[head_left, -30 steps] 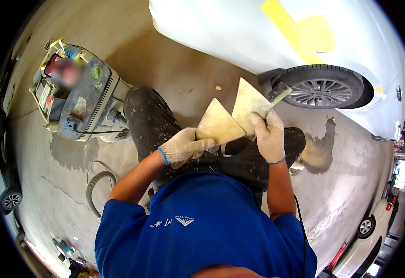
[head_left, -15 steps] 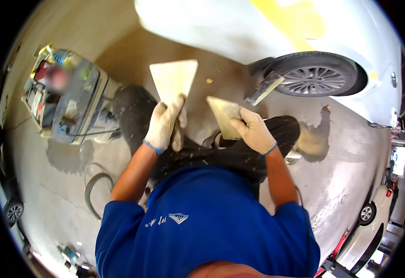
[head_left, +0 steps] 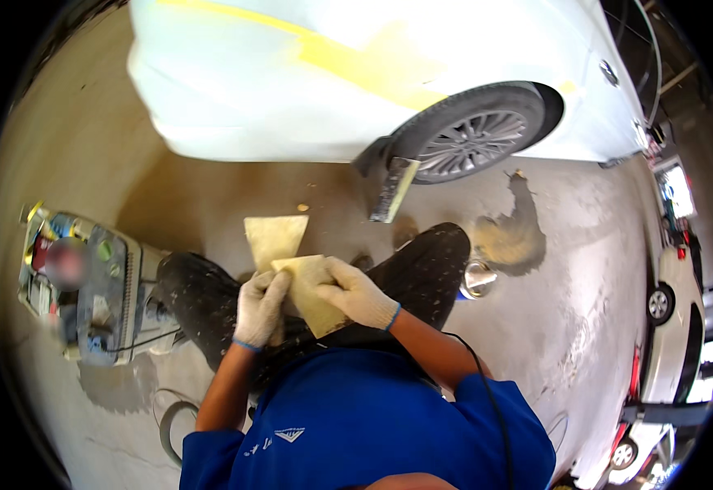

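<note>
My left hand (head_left: 260, 310), in a white knit glove, is closed on a pale yellow, wedge-shaped putty spreader (head_left: 275, 237) whose wide edge points away from me. In my right hand (head_left: 363, 297), gloved the same way, is a second putty spreader (head_left: 310, 299) of similar colour, gripped along its right side. This second one lies across the lower part of the first and hides it there. The left thumb and fingertips are at its upper left corner; whether they pinch it I cannot tell. Both hands are above my lap, between my bent knees.
Ahead stands a white car (head_left: 242, 98) with a yellow patch along its side. A dark, long block (head_left: 395, 189) leans by its wheel (head_left: 475, 139). To the left is a grey cart (head_left: 107, 294) with supplies; a can (head_left: 477, 280) is beside my right knee.
My hands have come together, and the right spreader now overlaps the left one. The view has shifted, so the car and the cart appear further left.
</note>
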The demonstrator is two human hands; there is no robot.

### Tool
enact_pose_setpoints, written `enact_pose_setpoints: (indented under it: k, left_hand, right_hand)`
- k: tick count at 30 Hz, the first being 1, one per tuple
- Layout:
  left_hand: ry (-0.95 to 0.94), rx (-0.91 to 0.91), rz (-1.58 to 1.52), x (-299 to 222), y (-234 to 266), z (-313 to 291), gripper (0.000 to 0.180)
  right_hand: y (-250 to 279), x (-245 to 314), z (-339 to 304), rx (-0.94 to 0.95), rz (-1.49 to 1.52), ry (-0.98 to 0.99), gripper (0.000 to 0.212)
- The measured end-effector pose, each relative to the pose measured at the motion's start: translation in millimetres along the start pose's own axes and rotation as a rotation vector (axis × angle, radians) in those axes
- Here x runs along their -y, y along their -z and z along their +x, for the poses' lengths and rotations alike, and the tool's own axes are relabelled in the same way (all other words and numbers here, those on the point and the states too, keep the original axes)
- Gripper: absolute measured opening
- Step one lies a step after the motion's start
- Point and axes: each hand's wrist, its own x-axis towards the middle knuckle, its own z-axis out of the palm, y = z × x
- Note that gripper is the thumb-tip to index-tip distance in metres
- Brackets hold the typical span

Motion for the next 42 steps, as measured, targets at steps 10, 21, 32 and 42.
enact_pose_setpoints:
  k: [10, 21, 32, 42]
  left_hand:
    - [-0.055, 0.175, 0.113, 4, -46, -30, 0.022]
    - [-0.004, 0.251, 0.030, -19, -19, -7, 0.027]
    - [0.164, -0.029, -0.228, -4, 17, 1, 0.020]
    - [0.262, 0.151, -0.108, -3, -3, -18, 0.027]
  right_hand:
    - [34, 23, 34, -0.422, 0.536, -0.068, 0.031]
    - [19, 21, 25, -0.218, 0.437, -0.153, 0.034]
    - [23, 16, 16, -0.112, 0.483, -0.327, 0.035]
    - [12, 5, 17, -0.087, 0.272, -0.250, 0.027]
